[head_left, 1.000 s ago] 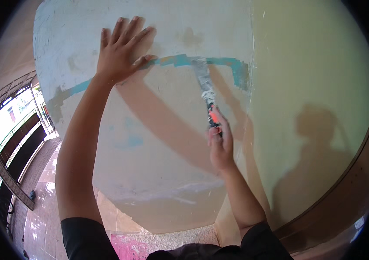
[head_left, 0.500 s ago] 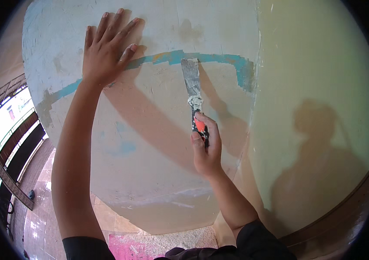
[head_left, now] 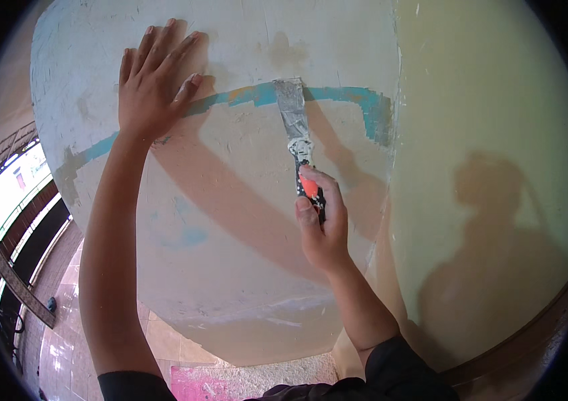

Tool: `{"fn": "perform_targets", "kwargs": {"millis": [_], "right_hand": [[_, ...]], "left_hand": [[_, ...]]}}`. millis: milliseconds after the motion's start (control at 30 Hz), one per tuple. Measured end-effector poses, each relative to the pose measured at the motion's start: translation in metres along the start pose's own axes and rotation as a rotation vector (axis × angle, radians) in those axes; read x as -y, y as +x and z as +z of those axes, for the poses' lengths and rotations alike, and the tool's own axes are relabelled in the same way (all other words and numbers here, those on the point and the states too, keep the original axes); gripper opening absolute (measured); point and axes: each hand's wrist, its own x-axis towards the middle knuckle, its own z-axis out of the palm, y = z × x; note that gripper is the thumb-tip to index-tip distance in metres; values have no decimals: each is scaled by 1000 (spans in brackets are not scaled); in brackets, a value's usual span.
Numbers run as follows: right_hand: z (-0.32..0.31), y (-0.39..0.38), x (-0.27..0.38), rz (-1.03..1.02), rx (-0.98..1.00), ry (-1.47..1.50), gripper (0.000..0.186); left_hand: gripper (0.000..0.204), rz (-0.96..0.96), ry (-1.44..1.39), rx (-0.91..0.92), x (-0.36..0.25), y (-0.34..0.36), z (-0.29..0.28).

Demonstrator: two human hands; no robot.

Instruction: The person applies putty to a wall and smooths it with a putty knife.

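Observation:
My right hand [head_left: 324, 217] is closed around the black and orange handle of a putty knife [head_left: 292, 110]. The knife's wide metal blade, smeared with pale filler, points up and lies over a scraped blue-green band [head_left: 344, 95] on the wall. White crust coats the neck of the tool. With fingers spread, my left hand [head_left: 153, 83] rests flat against the pale wall [head_left: 244, 200], above the left part of the band. It holds nothing.
A yellowish wall [head_left: 471, 87] meets the pale one at a corner on the right. Below is a pink sheet [head_left: 194, 384] strewn with pale scrapings [head_left: 284, 371]. At the left are a tiled floor [head_left: 63, 334] and a dark railing [head_left: 27, 230].
The blade has slid slightly upward, from the lower edge of the blue-green band to its upper edge. My left hand sits a little further left and lower in view, still flat.

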Motion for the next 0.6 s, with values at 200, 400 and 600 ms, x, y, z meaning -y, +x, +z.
{"fn": "perform_targets", "kwargs": {"millis": [200, 400, 600], "right_hand": [[-4, -7, 0, 64, 34, 20, 42], [-5, -10, -2, 16, -1, 0, 40], [-20, -12, -13, 68, -151, -20, 37]], "left_hand": [[55, 10, 57, -4, 1, -1, -1], [55, 0, 66, -17, 4, -3, 1], [56, 0, 71, -12, 0, -1, 2]]}}
